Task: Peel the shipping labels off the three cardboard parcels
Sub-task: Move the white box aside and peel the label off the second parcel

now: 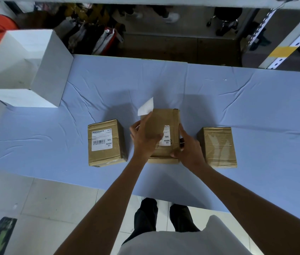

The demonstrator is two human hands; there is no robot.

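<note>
Three parcels in a row on the table (256, 107). Landmark: the middle parcel (171, 118), bearing a label (167, 136) near its right edge. To its left, apart, the left parcel (107, 143), topped by its own label (101, 139); to its right, apart, the right parcel (218, 147). The left hand (144, 138) lies over its left half, the right hand (187, 146) against its right side. A loose label (146, 107) rises at its far left corner. Well behind and left stands a large box (26, 70).

"What's underfoot?"
"White floor tiles (44, 199) at seven o'clock, and a table (256, 107) draped in wrinkled pale-blue cloth."
"And beyond?"
"A white box (35, 70) at ten, heaped bags (99, 37) at twelve, a perforated shelf upright (292, 45) at two."
</note>
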